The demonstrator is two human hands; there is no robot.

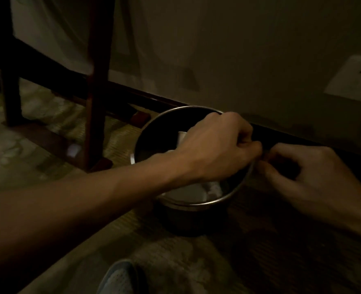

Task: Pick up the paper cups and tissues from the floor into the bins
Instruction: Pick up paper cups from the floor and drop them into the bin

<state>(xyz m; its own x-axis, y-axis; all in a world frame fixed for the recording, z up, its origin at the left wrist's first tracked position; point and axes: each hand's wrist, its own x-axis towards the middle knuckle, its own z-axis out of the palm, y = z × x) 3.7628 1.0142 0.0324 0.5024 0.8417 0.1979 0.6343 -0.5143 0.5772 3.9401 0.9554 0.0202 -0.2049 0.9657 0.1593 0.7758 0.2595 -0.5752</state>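
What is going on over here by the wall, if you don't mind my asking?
A person is reaching over a round, metal-rimmed bin that stands on the floor by the wall. The left hand and the right hand meet at its right rim with fingers curled. It is too dark to tell what is in their grip. White paper rubbish already lies inside the bin.

The round dark bin (194, 203) has a smooth, glossy metal rim. The white paper (188, 193) inside it looks matt and crumpled. The reddish-brown chair legs (97, 92) are smooth wood, the pale floor mat (120, 134) is coarsely woven, and the grey shoe (118, 279) is mesh cloth.
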